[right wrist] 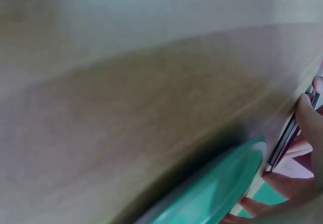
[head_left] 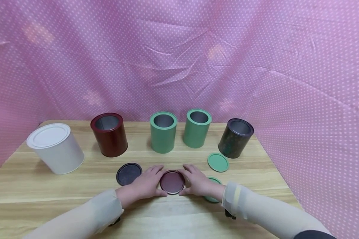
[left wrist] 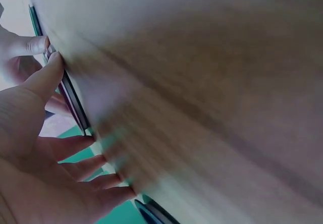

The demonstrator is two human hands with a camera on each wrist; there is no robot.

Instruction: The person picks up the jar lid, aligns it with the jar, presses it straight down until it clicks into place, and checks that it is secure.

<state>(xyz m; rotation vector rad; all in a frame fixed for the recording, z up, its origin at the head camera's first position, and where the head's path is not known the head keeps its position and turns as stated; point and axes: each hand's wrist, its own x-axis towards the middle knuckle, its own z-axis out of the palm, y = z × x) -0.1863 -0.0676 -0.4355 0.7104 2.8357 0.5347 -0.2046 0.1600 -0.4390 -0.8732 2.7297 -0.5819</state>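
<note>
A dark red round can lid [head_left: 172, 182] lies on the table between the two hands. My left hand [head_left: 148, 182] holds its left side, with the thumb at the near rim and the fingers curving about the far side. On the opposite side, my right hand [head_left: 197, 181] grips the rim in the same way. In the left wrist view, the lid [left wrist: 73, 102] shows edge-on, close to the tabletop. Beside the left hand is a black lid [head_left: 128, 174]. A green lid [head_left: 214, 180] is partly hidden beneath the right wrist.
Along the back stand a white can [head_left: 60, 152] with its lid on, an open dark red can [head_left: 112, 141], two open green cans [head_left: 163, 139] and an open black can [head_left: 235, 141]. Another green lid [head_left: 218, 162] lies before the black can. A pink dotted cloth [head_left: 179, 59] hangs around the table.
</note>
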